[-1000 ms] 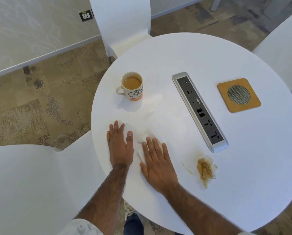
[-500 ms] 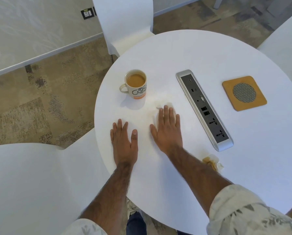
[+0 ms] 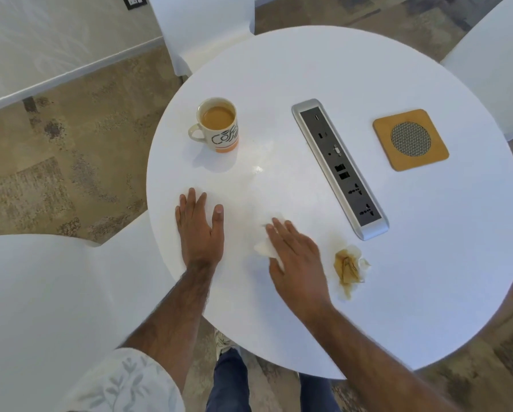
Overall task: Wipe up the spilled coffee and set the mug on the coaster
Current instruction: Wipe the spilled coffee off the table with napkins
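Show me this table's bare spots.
Bare: the far side of the round white table, beyond the cream coffee mug and grey socket strip; the near-right stretch below the square cork coaster. Crowded: the near edge, with left hand, right hand, white tissue and coffee-stained wad.

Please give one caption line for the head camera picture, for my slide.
Right hand presses a white tissue on the table; the coffee mug is not yet on the coaster.

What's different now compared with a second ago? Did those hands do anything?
The right hand, pressing a white tissue flat, slid it out toward the mug, then drew it back toward the near edge of the table. Nothing was picked up or let go. The left hand stayed flat on the table; mug, coaster and coffee-stained wad did not move.
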### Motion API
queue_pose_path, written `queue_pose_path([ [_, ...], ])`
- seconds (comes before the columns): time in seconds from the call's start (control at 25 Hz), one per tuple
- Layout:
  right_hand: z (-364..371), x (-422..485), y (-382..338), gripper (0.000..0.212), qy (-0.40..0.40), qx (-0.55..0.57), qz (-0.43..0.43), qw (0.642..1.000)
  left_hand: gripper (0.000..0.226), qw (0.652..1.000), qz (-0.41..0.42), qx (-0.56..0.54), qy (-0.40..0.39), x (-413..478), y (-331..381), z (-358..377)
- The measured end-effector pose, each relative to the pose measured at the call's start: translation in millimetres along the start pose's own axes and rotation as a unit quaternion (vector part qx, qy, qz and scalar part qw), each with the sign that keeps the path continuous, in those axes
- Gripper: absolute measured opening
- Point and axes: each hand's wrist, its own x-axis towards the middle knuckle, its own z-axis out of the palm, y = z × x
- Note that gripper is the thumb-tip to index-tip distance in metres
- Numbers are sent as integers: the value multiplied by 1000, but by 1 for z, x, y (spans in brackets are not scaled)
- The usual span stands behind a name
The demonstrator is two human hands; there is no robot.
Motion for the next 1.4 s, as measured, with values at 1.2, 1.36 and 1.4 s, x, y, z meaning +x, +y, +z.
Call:
queue_pose_path([
  [1.2,-125,-77,67,24,133,432,335,827,11,842,-156,-411,-314,-140,204,-6],
  [1.36,-134,-85,84,32,85,507,309,800,11,804,-133,-440,-376,-131,201,0],
  [1.4,-135,-87,85,36,66,505,300,807,13,806,-123,-428,-390,-131,203,1],
])
